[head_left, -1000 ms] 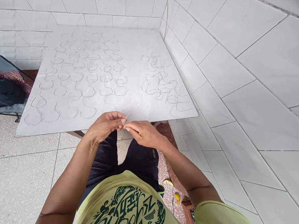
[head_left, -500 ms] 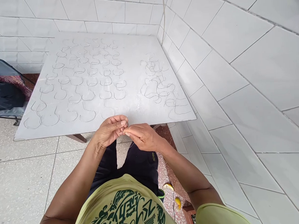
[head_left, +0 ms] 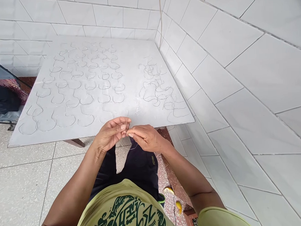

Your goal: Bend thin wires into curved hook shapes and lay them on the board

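Close together at the table's front edge, both hands pinch one thin wire. My left hand (head_left: 113, 131) has thumb and fingertips closed on the wire (head_left: 127, 116), whose end sticks up past the fingers. My right hand (head_left: 145, 137) grips it just beside, thumb against forefinger. A loose curve of the same strand hangs below the hands over the dark trousers. On the white tabletop (head_left: 131, 77), many S-shaped wire pieces (head_left: 84, 95) lie in rows at the left. A looser tangle of wire pieces (head_left: 156, 88) lies at the right.
White tiled walls (head_left: 227, 57) stand behind and to the right of the table. A folding chair with dark cloth (head_left: 4, 98) is at the far left. Yellow peels (head_left: 178, 206) lie on the floor at lower right. A cord (head_left: 160, 20) hangs in the corner.
More of the wire's end now shows above my left fingers. Both hands stay together in the same pinch; the view has shifted slightly.
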A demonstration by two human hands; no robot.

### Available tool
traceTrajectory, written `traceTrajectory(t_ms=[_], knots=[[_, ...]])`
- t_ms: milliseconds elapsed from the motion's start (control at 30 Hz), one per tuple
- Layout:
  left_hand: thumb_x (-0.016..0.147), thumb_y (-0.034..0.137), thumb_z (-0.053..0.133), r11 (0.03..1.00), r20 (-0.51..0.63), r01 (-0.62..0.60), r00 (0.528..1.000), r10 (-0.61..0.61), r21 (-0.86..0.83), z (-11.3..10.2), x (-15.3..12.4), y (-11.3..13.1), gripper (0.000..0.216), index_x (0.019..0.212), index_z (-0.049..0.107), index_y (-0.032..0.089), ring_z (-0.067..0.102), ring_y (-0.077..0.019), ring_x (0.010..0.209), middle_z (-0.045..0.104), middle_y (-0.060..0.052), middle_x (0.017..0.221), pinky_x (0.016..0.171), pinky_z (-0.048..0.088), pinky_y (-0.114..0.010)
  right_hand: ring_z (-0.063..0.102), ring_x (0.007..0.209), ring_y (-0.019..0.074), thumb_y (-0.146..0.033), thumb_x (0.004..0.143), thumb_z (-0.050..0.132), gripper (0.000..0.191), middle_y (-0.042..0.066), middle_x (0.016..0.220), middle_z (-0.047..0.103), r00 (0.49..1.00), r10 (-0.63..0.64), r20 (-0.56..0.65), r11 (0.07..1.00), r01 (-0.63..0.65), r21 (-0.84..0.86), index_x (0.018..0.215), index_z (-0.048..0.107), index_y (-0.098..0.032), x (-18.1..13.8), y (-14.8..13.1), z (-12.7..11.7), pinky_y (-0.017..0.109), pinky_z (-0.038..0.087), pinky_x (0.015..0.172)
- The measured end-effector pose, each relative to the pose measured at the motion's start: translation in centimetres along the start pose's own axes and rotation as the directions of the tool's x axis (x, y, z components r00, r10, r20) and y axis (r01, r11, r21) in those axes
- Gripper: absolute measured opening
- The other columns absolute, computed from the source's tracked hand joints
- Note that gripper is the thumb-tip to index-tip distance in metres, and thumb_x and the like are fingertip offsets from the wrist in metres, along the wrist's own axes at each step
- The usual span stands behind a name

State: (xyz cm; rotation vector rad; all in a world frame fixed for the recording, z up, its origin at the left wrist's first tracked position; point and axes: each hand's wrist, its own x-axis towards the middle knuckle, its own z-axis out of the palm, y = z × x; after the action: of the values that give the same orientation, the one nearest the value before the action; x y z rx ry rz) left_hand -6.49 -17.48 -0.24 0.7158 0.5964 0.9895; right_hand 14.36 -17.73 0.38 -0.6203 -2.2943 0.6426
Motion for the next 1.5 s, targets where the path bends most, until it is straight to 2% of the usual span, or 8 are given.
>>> traceTrajectory(t_ms=[200, 400, 567, 833, 1167, 1233, 1333, 1500], knots=[[0.075, 0.023, 0.091, 0.999, 0.13, 0.011, 0.991, -0.017, 0.049, -1.6, 0.2, -0.1, 0.021, 0.088, 0.077, 0.015, 0.059, -0.0097, 0.06, 0.062, -0.002, 0.073, 0.06, 0.05, -0.023, 0.067, 0.077, 0.0145, -0.026, 0.109, 0.044, 0.022, 0.004, 0.092, 0.075, 1.0, 0.018, 0.007, 0.994, -0.019, 0.106, 0.111, 0.065, -0.02, 0.0, -0.3, 0.5, 0.028, 0.052, 0.072], [0.076, 0.026, 0.09, 0.976, 0.049, -0.15, 0.988, 0.144, 0.157, -0.6, -0.3, -0.3, 0.024, 0.094, 0.076, 0.016, 0.058, -0.0102, 0.058, 0.063, -0.001, 0.073, 0.057, 0.05, -0.024, 0.065, 0.069, 0.0138, -0.031, 0.11, 0.045, 0.026, 0.0, 0.071, 0.067, 0.997, 0.076, -0.021, 0.979, -0.07, 0.19, 0.105, 0.068, -0.021, 0.3, -1.0, 0.2, 0.027, 0.051, 0.068], [0.077, 0.025, 0.09, 0.945, -0.016, -0.245, 0.967, 0.254, 0.215, 0.0, -0.5, -0.6, 0.024, 0.096, 0.078, 0.017, 0.059, -0.0105, 0.06, 0.065, -0.001, 0.073, 0.059, 0.049, -0.024, 0.065, 0.07, 0.0138, -0.029, 0.11, 0.045, 0.027, 0.001, 0.075, 0.07, 0.996, 0.082, -0.02, 0.986, -0.078, 0.145, 0.106, 0.07, -0.019, 0.2, -0.5, 0.3, 0.027, 0.05, 0.07], [0.093, 0.052, 0.072, 0.978, -0.072, -0.107, 0.99, 0.122, 0.18, 0.5, -0.6, -0.2, 0.044, 0.109, 0.081, 0.013, 0.064, -0.0181, 0.083, 0.069, -0.011, 0.097, 0.069, 0.054, -0.031, 0.063, 0.072, 0.0143, -0.021, 0.108, 0.045, 0.022, 0.004, 0.086, 0.074, 0.996, 0.068, -0.054, 0.996, -0.07, -0.047, 0.103, 0.067, -0.02, 0.1, 0.3, 0.1, 0.028, 0.046, 0.069], [0.083, 0.038, 0.084, 0.929, -0.28, -0.054, 0.946, 0.165, 0.367, 1.7, -1.4, -0.2, 0.023, 0.085, 0.079, 0.016, 0.055, -0.0124, 0.066, 0.066, -0.003, 0.073, 0.059, 0.044, -0.025, 0.057, 0.063, 0.0121, -0.025, 0.107, 0.053, 0.018, 0.0, 0.074, 0.068, 0.991, 0.085, -0.106, 0.986, -0.098, -0.132, 0.095, 0.065, -0.019, 0.6, 0.4, 0.6, 0.027, 0.043, 0.061], [0.084, 0.04, 0.083, 0.923, -0.278, -0.034, 0.949, 0.15, 0.382, 1.8, -1.5, 0.1, 0.024, 0.084, 0.078, 0.016, 0.055, -0.0119, 0.062, 0.067, -0.003, 0.073, 0.053, 0.042, -0.024, 0.062, 0.072, 0.015, -0.025, 0.107, 0.053, 0.016, 0.004, 0.082, 0.07, 0.988, 0.061, -0.143, 0.978, -0.088, -0.19, 0.101, 0.066, -0.019, 0.8, 0.4, -0.1, 0.029, 0.047, 0.065], [0.085, 0.042, 0.081, 0.893, -0.253, -0.006, 0.958, 0.134, 0.45, 2.0, -1.8, 0.6, 0.026, 0.083, 0.076, 0.017, 0.057, -0.0121, 0.06, 0.072, -0.006, 0.08, 0.048, 0.039, -0.023, 0.065, 0.112, 0.026, -0.021, 0.105, 0.054, 0.02, 0.013, 0.119, 0.072, 0.981, -0.079, -0.177, 0.935, 0.012, -0.354, 0.122, 0.065, -0.019, 1.7, 0.8, -1.8, 0.042, 0.055, 0.093], [0.087, 0.043, 0.077, 0.771, -0.278, 0.052, 0.946, 0.165, 0.635, 2.4, -2.3, 1.0, 0.026, 0.084, 0.075, 0.018, 0.054, -0.0113, 0.054, 0.072, -0.004, 0.074, 0.046, 0.036, -0.023, 0.045, 0.146, 0.0309, -0.021, 0.107, 0.05, 0.032, 0.013, 0.151, 0.057, 0.983, -0.184, 0.0, 0.841, 0.157, -0.517, 0.138, 0.057, -0.023, 3.6, 1.3, -4.5, 0.057, 0.043, 0.115]])
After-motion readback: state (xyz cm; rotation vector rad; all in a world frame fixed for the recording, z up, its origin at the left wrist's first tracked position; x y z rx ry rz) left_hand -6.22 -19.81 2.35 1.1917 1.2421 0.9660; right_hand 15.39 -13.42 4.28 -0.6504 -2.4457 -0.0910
